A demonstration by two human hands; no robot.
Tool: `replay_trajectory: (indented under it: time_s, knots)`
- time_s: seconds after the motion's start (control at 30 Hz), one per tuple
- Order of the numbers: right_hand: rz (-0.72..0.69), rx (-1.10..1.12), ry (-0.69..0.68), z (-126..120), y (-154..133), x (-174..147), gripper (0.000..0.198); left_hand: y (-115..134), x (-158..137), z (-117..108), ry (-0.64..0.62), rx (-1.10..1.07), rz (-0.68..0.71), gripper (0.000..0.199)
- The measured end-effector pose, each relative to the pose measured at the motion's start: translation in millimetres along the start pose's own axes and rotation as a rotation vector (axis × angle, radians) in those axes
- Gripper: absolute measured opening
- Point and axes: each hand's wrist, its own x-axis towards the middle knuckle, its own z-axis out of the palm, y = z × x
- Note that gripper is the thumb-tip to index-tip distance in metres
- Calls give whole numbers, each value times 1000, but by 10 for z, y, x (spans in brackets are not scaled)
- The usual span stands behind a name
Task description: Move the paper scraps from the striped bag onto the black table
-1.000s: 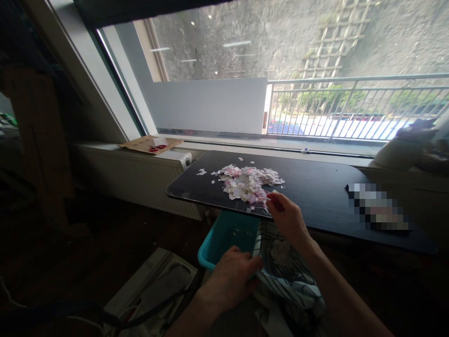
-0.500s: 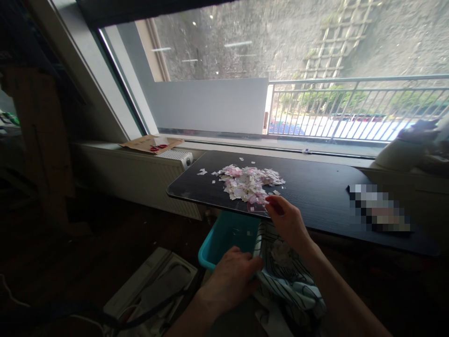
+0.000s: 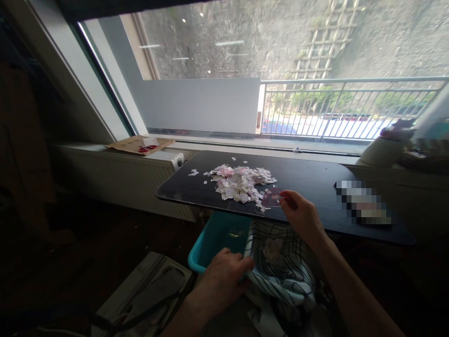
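A heap of small torn paper scraps [image 3: 242, 182] lies on the dark table [image 3: 301, 182]. My right hand [image 3: 301, 213] pinches a see-through pinkish protractor [image 3: 271, 198] just above the tabletop, at the heap's near right edge. Below the table's front edge, my left hand [image 3: 226, 274] is closed over the meeting rims of a teal tub [image 3: 196, 260] and a container lined with striped cloth [image 3: 250, 243]. A clump of paper scraps [image 3: 273, 250] rests inside the cloth lining. The left fingertips are partly hidden behind the rim.
Red-handled scissors [image 3: 147, 148] lie on brown cardboard [image 3: 122, 145] above the radiator [image 3: 122, 180]. A blurred-out object [image 3: 363, 203] lies on the table's right side. A pale figurine [image 3: 380, 145] stands by the window. A white case [image 3: 147, 285] is on the floor.
My right hand has moved right with the protractor, away from the heap's front edge. My left hand keeps its hold on the rims. The whole view has shifted slightly.
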Motion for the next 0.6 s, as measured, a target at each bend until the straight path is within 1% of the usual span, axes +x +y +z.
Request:
replay_trajectory:
  time_s: [0.1, 0.2, 0.3, 0.4, 0.5, 0.6]
  knots:
    - [14, -58, -6, -14, -13, -6, 24, -18, -12, -2, -1, -6, -2, 11]
    - [26, -120, 30, -70, -15, -10, 22, -33, -9, 3, -6, -17, 1, 13]
    - [12, -44, 38, -53, -20, 3, 24, -31, 5, 7, -10, -28, 0, 14]
    - [-22, 24, -1, 34, -34, 25, 25, -25, 1, 6, -8, -19, -1, 14]
    - [-8, -12, -28, 54, -35, 27, 25, -28, -17, -3, -6, -24, -3, 15]
    - [36, -85, -2, -26, -12, 7, 24, -28, -19, -7, -9, -31, -11, 16]
